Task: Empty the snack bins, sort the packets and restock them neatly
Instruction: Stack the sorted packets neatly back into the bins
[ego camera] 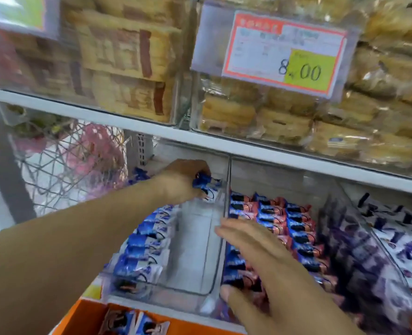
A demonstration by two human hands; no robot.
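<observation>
A clear plastic bin [201, 290] on the lower shelf holds a row of blue-and-white snack packets [143, 247] along its left side; its right half is bare. My left hand [183, 180] reaches to the back of this bin and grips a few blue-and-white packets [206, 184]. My right hand [263, 259] lies flat with fingers spread on the blue-and-pink packets [294, 228] in the neighbouring bin, at the divider wall. Farther right, bins hold purple-and-white packets [362, 252].
The upper shelf carries clear bins of beige pastry packets [260, 117] and a price card reading 8.00 [287, 54]. A wire basket with pink items [79, 160] hangs at left. An orange box [84, 317] with a few packets sits below the shelf edge.
</observation>
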